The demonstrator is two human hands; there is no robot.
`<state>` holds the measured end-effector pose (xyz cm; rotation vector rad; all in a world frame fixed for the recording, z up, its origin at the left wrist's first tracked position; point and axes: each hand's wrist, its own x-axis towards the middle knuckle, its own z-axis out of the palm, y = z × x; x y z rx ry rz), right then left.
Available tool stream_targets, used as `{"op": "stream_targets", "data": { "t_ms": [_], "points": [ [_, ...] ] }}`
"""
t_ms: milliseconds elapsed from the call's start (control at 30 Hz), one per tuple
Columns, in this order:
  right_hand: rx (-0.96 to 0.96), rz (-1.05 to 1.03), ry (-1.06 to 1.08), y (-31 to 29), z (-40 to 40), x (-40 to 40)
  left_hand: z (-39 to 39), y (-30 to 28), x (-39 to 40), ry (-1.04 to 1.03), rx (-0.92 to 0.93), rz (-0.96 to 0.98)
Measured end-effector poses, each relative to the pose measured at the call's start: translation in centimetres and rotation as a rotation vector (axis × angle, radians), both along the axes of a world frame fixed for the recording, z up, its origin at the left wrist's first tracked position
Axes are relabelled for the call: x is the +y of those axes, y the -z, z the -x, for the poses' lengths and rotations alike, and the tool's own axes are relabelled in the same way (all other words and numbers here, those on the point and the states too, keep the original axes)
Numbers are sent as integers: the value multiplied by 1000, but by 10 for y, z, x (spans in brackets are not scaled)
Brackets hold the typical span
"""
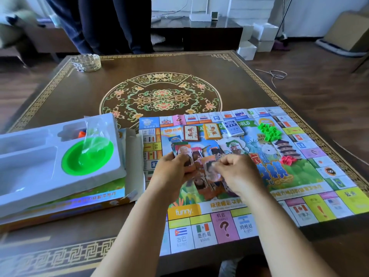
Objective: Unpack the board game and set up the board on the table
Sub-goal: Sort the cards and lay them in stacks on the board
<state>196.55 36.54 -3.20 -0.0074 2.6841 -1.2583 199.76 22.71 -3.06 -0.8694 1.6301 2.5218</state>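
Note:
The paper game board (311, 182) lies unfolded on the right half of the dark table (79, 100). Over its middle, my left hand (175, 168) holds a fan of character cards (185, 151). My right hand (237, 172) pinches one of those cards (211, 169) by its edge. Three card decks (212, 131) sit in a row near the board's far side. Green plastic houses (269, 131) and red ones (288, 159) lie in small heaps on the board's right part.
The white plastic box insert (40, 160) with a green bowl (87, 157) rests on the game box (65, 204) at the left. A glass ashtray (85, 62) stands at the far left corner. A person's legs (111, 25) are beyond the table.

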Motion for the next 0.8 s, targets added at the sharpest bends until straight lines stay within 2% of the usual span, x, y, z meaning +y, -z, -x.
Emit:
{"op": "stream_targets", "data": {
  "t_ms": [100, 267, 400, 500, 633, 800],
  "points": [
    [-38, -172, -82, 5, -4, -5, -1, 0, -1, -17, -2, 45],
    [-88, -260, -156, 6, -3, -8, -1, 4, -5, -106, -33, 77],
    [-114, -317, -207, -1, -3, -9, -2, 4, -5, -94, -30, 63],
    [-57, -194, -137, -5, -1, -9, -3, 6, -3, -72, -22, 59],
    [-98, 222, -34, -8, -6, -13, -5, 6, 2, -17, -19, 90],
    [-54, 262, 63, -4, -2, -12, -4, 4, 3, 5, -26, 35]
  ]
}}
